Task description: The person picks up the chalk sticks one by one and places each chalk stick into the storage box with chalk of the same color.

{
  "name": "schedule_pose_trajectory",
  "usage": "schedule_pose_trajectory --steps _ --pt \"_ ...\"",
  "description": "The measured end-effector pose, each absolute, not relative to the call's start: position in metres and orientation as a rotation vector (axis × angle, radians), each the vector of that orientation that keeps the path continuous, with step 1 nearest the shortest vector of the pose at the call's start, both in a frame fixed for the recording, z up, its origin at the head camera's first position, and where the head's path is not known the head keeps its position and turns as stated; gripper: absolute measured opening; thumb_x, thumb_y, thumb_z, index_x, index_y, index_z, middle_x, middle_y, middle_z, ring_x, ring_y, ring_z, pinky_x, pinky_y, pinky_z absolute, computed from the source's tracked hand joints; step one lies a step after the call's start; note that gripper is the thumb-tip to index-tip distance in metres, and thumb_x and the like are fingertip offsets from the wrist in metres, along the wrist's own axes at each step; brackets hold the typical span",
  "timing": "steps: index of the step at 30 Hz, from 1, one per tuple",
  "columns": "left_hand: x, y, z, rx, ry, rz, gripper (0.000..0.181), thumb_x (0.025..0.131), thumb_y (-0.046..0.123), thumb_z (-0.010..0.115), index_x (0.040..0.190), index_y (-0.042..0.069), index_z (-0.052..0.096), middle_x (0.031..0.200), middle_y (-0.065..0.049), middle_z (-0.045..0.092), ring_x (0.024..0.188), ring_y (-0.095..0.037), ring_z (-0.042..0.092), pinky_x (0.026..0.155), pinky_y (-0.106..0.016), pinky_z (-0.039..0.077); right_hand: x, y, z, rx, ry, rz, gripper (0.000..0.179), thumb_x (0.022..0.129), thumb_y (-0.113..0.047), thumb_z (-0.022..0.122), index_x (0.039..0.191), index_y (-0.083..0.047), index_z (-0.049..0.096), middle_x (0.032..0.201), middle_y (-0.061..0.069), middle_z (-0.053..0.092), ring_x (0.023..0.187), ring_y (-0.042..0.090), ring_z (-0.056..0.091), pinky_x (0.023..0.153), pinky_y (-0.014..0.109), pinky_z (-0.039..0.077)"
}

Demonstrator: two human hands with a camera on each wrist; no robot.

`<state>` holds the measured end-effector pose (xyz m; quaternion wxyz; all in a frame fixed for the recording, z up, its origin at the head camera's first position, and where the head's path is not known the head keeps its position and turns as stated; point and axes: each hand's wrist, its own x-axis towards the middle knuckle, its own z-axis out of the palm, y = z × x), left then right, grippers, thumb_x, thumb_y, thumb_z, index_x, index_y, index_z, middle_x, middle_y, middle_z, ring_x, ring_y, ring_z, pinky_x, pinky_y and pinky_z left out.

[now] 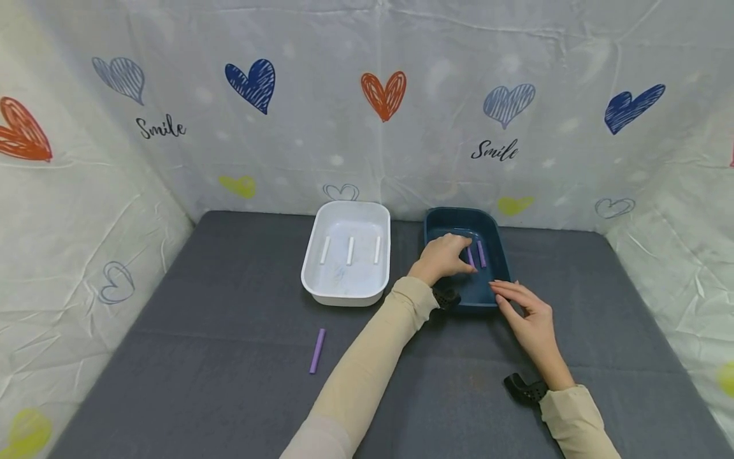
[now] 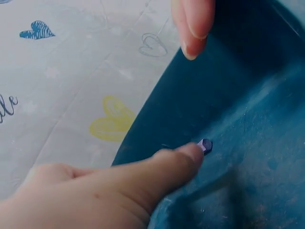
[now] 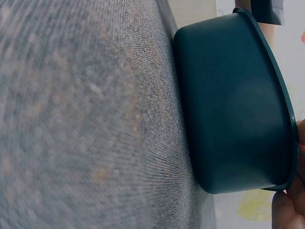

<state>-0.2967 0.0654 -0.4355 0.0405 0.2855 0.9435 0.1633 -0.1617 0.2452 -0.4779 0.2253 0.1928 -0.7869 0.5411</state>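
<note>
My left hand [image 1: 444, 257] reaches into a dark teal basin [image 1: 467, 294], thumb and fingers spread apart over it. Two purple chalk sticks [image 1: 481, 254] lie inside by its fingertips. In the left wrist view the thumb is right at the end of a purple stick [image 2: 206, 146], most of which the thumb hides. My right hand [image 1: 530, 317] holds the basin's near right corner, fingers over the rim and thumb outside. In the right wrist view its fingers are partly cut off at the edge, beside the basin wall [image 3: 233, 109].
Left of the teal basin stands a white basin [image 1: 346, 293] with three white chalk sticks [image 1: 350, 251] set apart inside. Another purple chalk stick [image 1: 317, 350] lies on the grey tablecloth [image 1: 229, 382], in front of the white basin. A heart-printed curtain [image 1: 321, 146] borders the table.
</note>
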Motion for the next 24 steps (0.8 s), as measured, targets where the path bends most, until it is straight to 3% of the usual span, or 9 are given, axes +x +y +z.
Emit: schedule_pose_trajectory --steps 5,14,24 --pt "-0.299 0.068 -0.438 0.859 2.893 0.41 0.052 0.087 0.043 0.076 0.129 0.013 0.066 0.104 0.002 0.067 0.084 -0.009 0.058 0.071 -0.025 0.05 -0.152 0.236 -0.459 0.532 -2.174 1.496 0.024 0.088 0.018 0.062 0.11 0.014 0.069 0.114 0.035 0.063 0.116 0.013 0.061 0.116 0.027 0.029" --pt "-0.304 0.069 -0.438 0.772 2.843 0.367 0.02 0.091 0.032 0.074 0.097 0.014 0.067 0.084 0.001 0.058 0.074 -0.012 0.055 0.063 -0.026 0.045 -0.149 0.231 -0.451 0.532 -2.184 1.495 0.024 0.087 0.019 0.062 0.109 0.014 0.07 0.113 0.035 0.064 0.115 0.019 0.063 0.115 0.025 0.03" --pt "-0.305 0.073 -0.439 0.742 2.825 0.37 0.026 0.09 0.03 0.075 0.108 0.012 0.069 0.096 -0.001 0.064 0.082 -0.013 0.058 0.069 -0.028 0.05 -0.15 0.234 -0.452 0.535 -2.178 1.498 0.024 0.086 0.02 0.062 0.109 0.015 0.069 0.114 0.034 0.064 0.115 0.019 0.062 0.115 0.023 0.029"
